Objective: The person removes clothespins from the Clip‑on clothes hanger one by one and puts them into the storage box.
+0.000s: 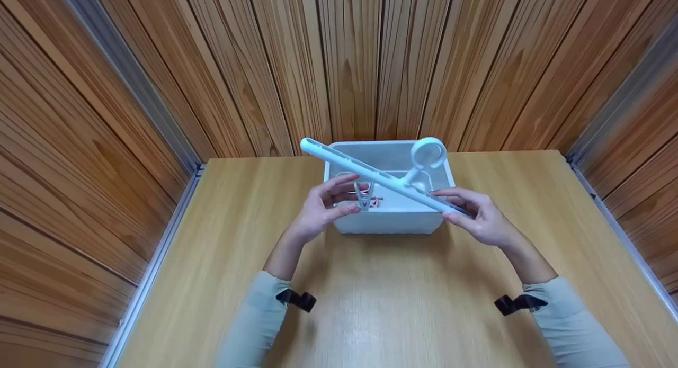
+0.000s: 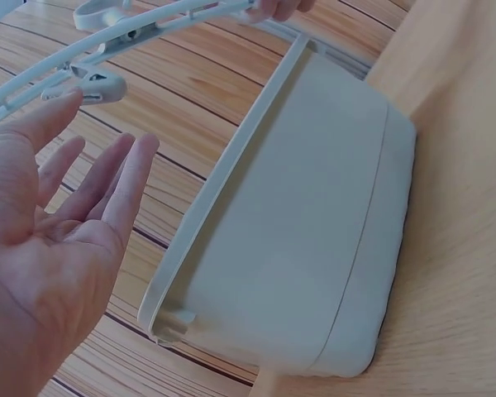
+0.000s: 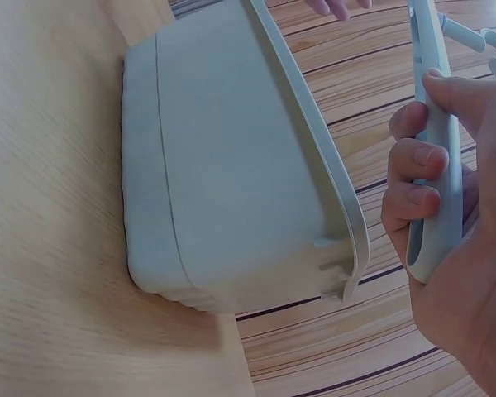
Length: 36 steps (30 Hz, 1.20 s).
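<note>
A light-blue plastic hanger (image 1: pixel 371 173) with a ring-shaped hook (image 1: pixel 428 153) is held slantwise above a pale blue-white bin (image 1: pixel 389 222). My right hand (image 1: pixel 479 217) grips its lower right end; in the right wrist view the fingers curl round the bar (image 3: pixel 440 165). A small clip (image 1: pixel 364 196) hangs under the bar at the left. My left hand (image 1: pixel 326 204) is beside this clip with its fingers spread and loosely bent. In the left wrist view the thumb tip overlaps the clip (image 2: pixel 99 87); whether they touch I cannot tell.
Inside the bin lie small pink pieces (image 1: pixel 375 202), partly hidden, and some pale plastic. The bin stands at the back of the wooden table (image 1: pixel 371 304), close to the wood-panelled back wall (image 1: pixel 349 66). Panelled walls and metal rails flank the table.
</note>
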### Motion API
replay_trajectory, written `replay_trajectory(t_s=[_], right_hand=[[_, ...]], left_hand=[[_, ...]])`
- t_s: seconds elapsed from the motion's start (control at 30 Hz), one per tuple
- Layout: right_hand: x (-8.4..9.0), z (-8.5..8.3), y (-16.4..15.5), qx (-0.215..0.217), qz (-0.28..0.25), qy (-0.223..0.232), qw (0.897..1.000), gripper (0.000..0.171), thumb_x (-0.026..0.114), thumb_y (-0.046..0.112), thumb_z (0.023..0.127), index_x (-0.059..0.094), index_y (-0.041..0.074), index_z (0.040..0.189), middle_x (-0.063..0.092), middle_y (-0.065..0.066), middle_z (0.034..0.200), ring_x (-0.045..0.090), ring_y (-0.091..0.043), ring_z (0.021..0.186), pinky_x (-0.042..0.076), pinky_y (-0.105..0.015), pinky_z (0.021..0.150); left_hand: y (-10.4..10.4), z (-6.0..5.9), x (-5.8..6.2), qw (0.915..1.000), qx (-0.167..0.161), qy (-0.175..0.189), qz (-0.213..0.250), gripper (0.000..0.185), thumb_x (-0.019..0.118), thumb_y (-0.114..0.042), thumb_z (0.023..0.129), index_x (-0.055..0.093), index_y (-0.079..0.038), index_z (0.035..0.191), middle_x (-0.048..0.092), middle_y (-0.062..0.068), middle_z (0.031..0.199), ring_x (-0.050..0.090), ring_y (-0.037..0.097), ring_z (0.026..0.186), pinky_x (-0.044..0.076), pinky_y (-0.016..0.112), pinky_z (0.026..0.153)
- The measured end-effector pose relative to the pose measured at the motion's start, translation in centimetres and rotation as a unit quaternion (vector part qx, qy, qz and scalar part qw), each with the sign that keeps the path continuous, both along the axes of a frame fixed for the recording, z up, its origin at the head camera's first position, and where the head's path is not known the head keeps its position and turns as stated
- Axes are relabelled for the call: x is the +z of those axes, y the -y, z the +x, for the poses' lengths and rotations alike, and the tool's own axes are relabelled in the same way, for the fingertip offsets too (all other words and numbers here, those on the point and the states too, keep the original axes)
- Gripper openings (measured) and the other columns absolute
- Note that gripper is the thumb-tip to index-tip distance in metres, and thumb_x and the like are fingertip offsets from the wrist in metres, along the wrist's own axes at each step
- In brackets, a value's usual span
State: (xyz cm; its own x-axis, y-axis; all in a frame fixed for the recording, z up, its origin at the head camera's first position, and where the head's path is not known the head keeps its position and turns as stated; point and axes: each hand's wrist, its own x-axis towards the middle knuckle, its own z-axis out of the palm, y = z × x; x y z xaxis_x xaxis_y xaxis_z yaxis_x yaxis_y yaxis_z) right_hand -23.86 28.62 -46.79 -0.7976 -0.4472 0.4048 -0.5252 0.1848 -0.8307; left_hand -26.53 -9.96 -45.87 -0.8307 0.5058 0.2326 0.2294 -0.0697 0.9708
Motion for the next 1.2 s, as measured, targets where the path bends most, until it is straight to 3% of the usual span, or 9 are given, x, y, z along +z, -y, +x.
replay_trajectory(t_s=[0.23,0.5,0.8,1.2], right_hand=[[-0.21,-0.1,0.51,0.001,0.006,0.007,1.0,0.04,0.065,-0.017,0.1,0.067,-0.011,0.14,0.078,0.022,0.13,0.074,-0.001,0.105,0.062,-0.016,0.087],[-0.42,-0.05,0.71,0.003,0.011,0.005,1.0,0.042,0.065,-0.017,0.1,0.067,-0.01,0.141,0.076,0.023,0.133,0.072,-0.002,0.103,0.06,-0.018,0.081],[-0.52,-0.05,0.75,0.005,0.013,0.006,1.0,0.041,0.065,-0.016,0.1,0.068,-0.009,0.141,0.076,0.024,0.135,0.072,-0.001,0.104,0.06,-0.018,0.084],[-0.53,-0.22,0.84,0.03,-0.005,-0.002,1.0,0.04,0.064,-0.019,0.1,0.067,-0.012,0.139,0.077,0.02,0.134,0.073,-0.004,0.107,0.06,-0.015,0.087]], left_hand=[[-0.26,0.46,0.13,0.9998,0.002,0.019,0.003,0.062,0.075,-0.011,0.107,0.052,0.0,0.164,0.065,0.029,0.159,0.069,0.043,0.143,0.064,0.041,0.112],[-0.41,0.68,-0.14,0.9983,-0.037,0.005,0.046,0.063,0.076,-0.016,0.109,0.051,0.006,0.162,0.06,0.042,0.155,0.079,0.02,0.131,0.066,0.04,0.107],[-0.32,0.84,0.12,0.9966,-0.066,0.008,0.048,0.053,0.072,-0.01,0.11,0.056,0.01,0.157,0.078,0.023,0.141,0.082,0.013,0.118,0.067,0.038,0.104],[-0.41,0.87,0.32,0.9967,-0.067,0.031,0.033,0.049,0.067,0.003,0.109,0.056,0.014,0.156,0.064,0.045,0.144,0.083,0.009,0.113,0.067,0.033,0.102]])
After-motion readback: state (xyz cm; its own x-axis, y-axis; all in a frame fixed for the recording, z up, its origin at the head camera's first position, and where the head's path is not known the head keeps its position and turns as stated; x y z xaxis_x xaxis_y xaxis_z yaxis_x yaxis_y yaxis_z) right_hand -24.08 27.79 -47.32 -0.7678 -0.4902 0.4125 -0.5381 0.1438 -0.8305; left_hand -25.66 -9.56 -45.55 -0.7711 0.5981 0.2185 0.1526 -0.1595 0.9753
